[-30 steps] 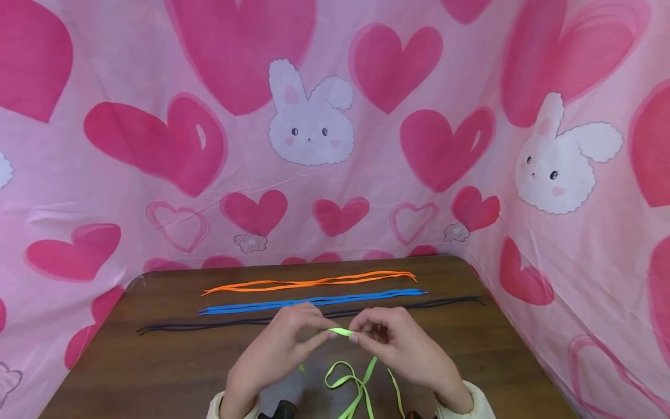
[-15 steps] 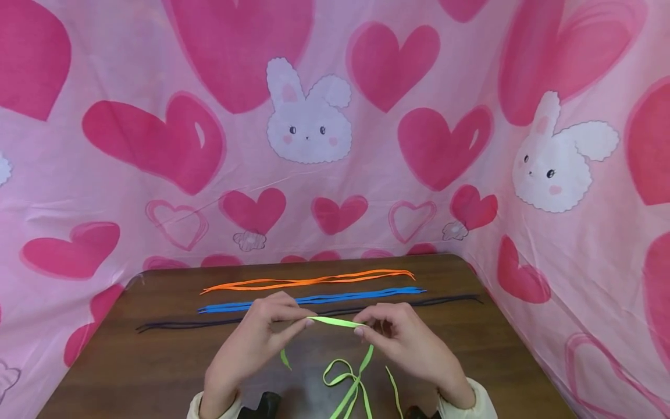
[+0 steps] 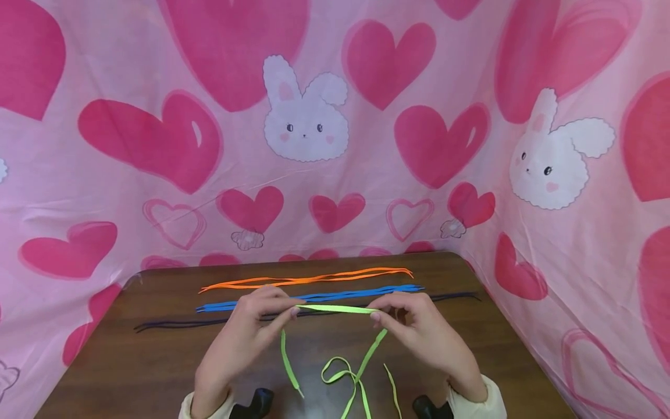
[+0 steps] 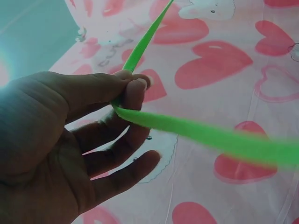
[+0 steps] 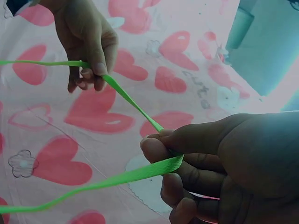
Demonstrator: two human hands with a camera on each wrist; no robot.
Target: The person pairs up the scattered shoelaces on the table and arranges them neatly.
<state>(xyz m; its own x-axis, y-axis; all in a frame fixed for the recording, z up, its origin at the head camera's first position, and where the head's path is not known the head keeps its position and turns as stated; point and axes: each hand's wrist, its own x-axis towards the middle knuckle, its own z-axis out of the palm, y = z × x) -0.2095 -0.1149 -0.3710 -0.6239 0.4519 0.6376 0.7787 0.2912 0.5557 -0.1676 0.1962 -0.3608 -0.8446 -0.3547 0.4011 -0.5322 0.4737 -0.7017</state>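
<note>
A flat neon green shoelace [image 3: 337, 308] is stretched nearly level between both hands. My left hand [image 3: 246, 329] pinches it between thumb and index finger, and one loose end with a pale tip hangs below that hand. My right hand [image 3: 419, 331] pinches the lace the same way at the other side. From the right hand the rest of the lace drops down and lies in a loose loop near the front of the table. In the left wrist view the green lace [image 4: 187, 128] bends sharply at the pinching fingertips; the other fingers are loosely curled.
On the brown table [image 3: 136, 361], an orange pair of laces [image 3: 309, 280], a blue pair [image 3: 340, 294] and a dark pair [image 3: 178, 324] lie side by side behind the hands. Pink heart-and-rabbit cloth [image 3: 335, 174] hangs at the back and sides.
My hands have moved apart, the left one to the left and slightly up, the right one a little right. The span of green lace between them has grown from short to long.
</note>
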